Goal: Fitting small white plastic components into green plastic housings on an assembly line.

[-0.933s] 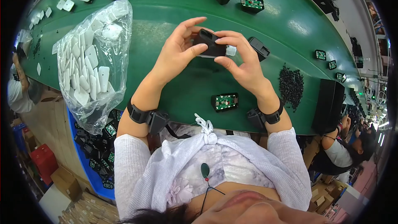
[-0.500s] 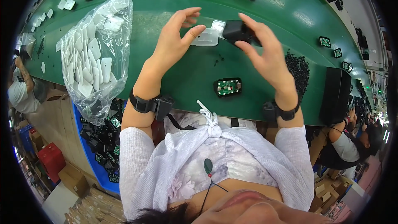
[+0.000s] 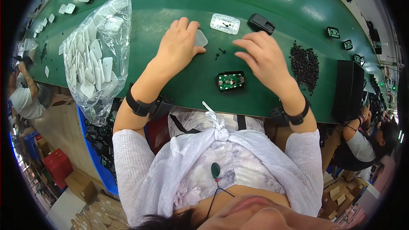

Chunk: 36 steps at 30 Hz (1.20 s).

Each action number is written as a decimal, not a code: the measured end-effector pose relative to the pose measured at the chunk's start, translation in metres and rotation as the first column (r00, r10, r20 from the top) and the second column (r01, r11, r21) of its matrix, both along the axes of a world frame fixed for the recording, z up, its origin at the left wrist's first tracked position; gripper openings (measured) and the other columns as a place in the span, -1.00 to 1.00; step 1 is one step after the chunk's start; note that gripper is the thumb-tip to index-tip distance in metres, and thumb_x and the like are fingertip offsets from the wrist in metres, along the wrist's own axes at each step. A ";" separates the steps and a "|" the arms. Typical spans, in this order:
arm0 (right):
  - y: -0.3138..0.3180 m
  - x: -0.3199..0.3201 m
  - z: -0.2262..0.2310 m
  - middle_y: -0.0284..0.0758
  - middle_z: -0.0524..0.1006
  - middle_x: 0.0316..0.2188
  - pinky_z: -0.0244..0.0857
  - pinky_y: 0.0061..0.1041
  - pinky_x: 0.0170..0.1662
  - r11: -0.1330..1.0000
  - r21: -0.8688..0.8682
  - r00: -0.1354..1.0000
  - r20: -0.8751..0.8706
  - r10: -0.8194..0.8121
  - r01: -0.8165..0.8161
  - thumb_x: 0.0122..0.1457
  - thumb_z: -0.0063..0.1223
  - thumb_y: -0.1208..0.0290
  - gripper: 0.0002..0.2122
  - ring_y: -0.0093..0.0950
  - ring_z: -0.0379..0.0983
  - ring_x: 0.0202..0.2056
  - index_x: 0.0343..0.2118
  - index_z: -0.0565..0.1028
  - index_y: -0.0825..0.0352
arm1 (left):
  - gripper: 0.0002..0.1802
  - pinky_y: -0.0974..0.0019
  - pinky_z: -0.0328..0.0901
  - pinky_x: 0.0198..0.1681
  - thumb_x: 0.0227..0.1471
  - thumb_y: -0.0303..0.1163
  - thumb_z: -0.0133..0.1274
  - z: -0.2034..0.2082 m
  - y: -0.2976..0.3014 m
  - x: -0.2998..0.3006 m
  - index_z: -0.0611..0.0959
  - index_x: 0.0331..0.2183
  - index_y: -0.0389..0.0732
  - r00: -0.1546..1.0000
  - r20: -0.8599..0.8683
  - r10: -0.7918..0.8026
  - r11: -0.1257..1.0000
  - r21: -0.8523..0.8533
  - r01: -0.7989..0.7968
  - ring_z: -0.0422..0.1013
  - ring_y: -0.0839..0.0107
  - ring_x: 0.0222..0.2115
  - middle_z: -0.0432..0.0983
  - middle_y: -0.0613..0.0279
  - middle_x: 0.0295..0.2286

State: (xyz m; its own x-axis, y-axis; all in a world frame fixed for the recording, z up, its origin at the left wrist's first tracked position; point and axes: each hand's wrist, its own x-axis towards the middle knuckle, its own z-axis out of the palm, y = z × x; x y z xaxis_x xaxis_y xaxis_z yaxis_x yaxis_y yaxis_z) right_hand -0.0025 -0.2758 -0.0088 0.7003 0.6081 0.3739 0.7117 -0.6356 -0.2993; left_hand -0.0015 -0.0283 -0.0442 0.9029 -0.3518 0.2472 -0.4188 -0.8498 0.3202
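My left hand [image 3: 181, 40] is closed over a pale plastic cover plate [image 3: 200, 38], its fingers hiding most of it. Nothing is in my right hand [image 3: 266, 55], whose thumb and fingers are apart just above the table. Beyond that hand lies a black plastic case [image 3: 261, 24]. A second white cover plate [image 3: 225, 24], with small dark screws on it, rests between the two hands, farther back. Loose black screws [image 3: 219, 54] lie between my hands. Nearer to me sits an open black case holding a green circuit board [image 3: 230, 81].
A clear plastic bag [image 3: 91, 59] full of white cover plates lies at left. Right of my right hand spreads a pile of black screws [image 3: 304, 66], with a black box [image 3: 348, 89] beside it. A blue bin [image 3: 100, 157] stands below the table's edge. Co-workers are at both sides.
My right hand has let go of the black case, now on the table, and has drawn back. My left hand has closed over a cover plate and shifted it left.
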 end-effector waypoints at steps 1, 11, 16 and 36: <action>0.008 0.006 -0.008 -0.26 0.47 -0.28 0.29 -0.34 -0.15 0.999 0.019 0.996 -0.077 0.044 -0.043 -0.01 0.18 0.43 -0.74 -0.24 0.39 -0.23 -0.21 0.49 0.30 | -0.45 0.15 0.33 -0.20 -0.30 -0.34 0.34 0.001 0.003 0.000 0.48 -0.21 -0.25 0.999 -0.028 0.030 0.999 0.013 -0.030 0.35 0.09 -0.26 0.36 0.08 -0.31; 0.022 0.027 -0.030 -0.22 0.46 -0.35 0.34 -0.38 -0.21 0.991 0.002 0.965 -0.227 0.132 -0.135 0.00 0.10 0.62 -0.83 -0.24 0.42 -0.27 -0.31 0.44 0.38 | -0.74 0.30 0.36 -0.50 -0.02 -0.39 0.18 0.026 0.012 0.007 0.50 -0.31 -0.32 0.915 -0.384 0.126 0.808 -0.496 -0.319 0.45 0.22 -0.59 0.50 0.08 -0.53; 0.030 0.038 0.003 -0.26 0.52 -0.34 0.41 -0.51 -0.24 0.906 0.336 0.759 -0.650 0.026 0.256 0.09 0.09 0.62 -0.88 -0.46 0.50 -0.31 -0.30 0.44 0.42 | -0.70 0.47 0.35 -0.53 0.14 -0.48 -0.01 0.023 0.000 0.021 0.46 -0.09 -0.40 0.900 -0.405 -0.160 0.451 -0.841 -0.299 0.43 0.51 -0.58 0.49 0.15 -0.43; 0.063 0.042 -0.020 -0.39 0.37 -0.31 0.23 -0.68 -0.20 0.617 0.759 0.933 -0.345 0.108 0.209 0.19 0.06 0.55 -0.92 -0.65 0.32 -0.31 -0.31 0.40 0.39 | -0.72 0.34 0.38 -0.28 0.06 -0.45 0.07 0.004 -0.024 0.005 0.47 -0.15 -0.28 0.987 -0.006 -0.163 0.832 -0.539 0.134 0.49 0.26 -0.32 0.48 0.09 -0.26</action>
State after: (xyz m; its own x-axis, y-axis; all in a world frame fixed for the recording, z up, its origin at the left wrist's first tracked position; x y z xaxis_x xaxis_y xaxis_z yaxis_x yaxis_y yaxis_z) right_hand 0.0398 -0.2131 -0.0291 0.8903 0.1589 0.4268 0.4427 -0.0819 -0.8929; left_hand 0.0032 -0.0522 -0.0405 0.8664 -0.3086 0.3926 -0.4977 -0.4687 0.7298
